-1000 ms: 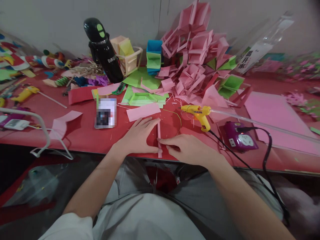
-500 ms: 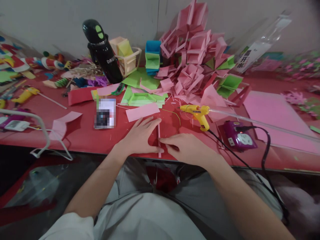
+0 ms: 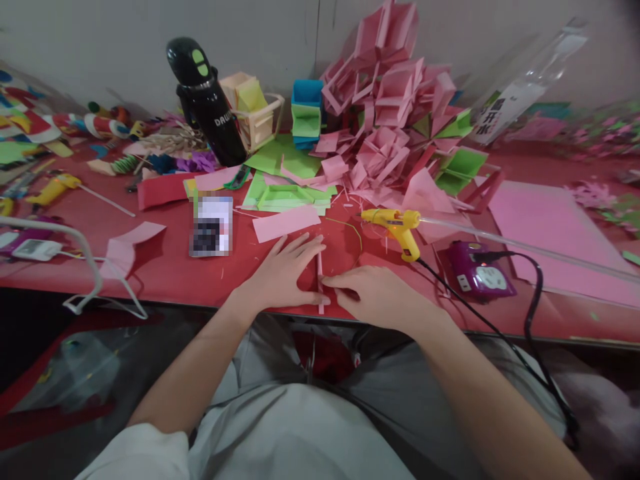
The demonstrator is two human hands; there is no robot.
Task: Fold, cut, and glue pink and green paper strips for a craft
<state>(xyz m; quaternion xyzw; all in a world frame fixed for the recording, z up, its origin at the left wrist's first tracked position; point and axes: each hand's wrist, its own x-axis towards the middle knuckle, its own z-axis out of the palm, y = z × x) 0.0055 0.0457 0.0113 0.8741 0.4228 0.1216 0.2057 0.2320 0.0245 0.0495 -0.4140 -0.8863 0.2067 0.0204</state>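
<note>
Both hands are barely shifting from a moment ago: the left hand is lying flat, fingers spread, and the right hand is pinching the thin pink paper strip at the red surface's near edge. The black bottle is showing what looks like "DAW".

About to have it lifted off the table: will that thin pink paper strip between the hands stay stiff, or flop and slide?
The pink paper strip looks narrow and folded, so probably light and bendy. Left hand and right hand press it onto the red table; unpinned, it would likely slide or spring open.
</note>
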